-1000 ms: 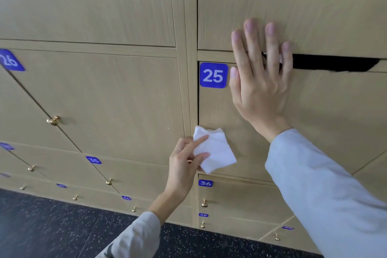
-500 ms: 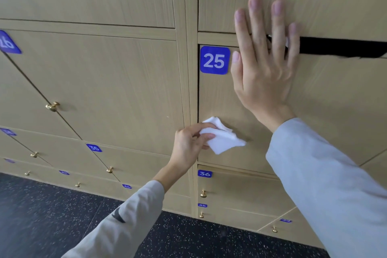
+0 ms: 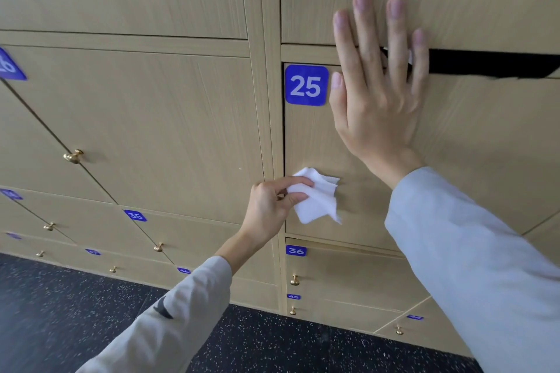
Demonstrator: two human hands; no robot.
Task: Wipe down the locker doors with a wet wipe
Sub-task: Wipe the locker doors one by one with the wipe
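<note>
A wall of light wooden locker doors fills the view. Door 25 (image 3: 472, 142), marked by a blue number plate (image 3: 306, 85), stands slightly ajar with a dark gap along its top edge. My right hand (image 3: 378, 91) lies flat on this door with fingers spread, reaching over the gap onto the door above. My left hand (image 3: 272, 206) pinches a crumpled white wet wipe (image 3: 318, 197) near the door's lower left corner. The wipe hangs against the door face.
Door 26 (image 3: 145, 130) lies to the left with a brass knob (image 3: 73, 156). Smaller doors 35 (image 3: 135, 215) and 36 (image 3: 295, 250) with brass knobs sit below. A dark speckled floor (image 3: 60, 312) runs along the bottom.
My left hand has turned from holding the wipe flat on the door to pinching it from the left. The wipe is more crumpled. My right hand has stayed pressed on door 25.
</note>
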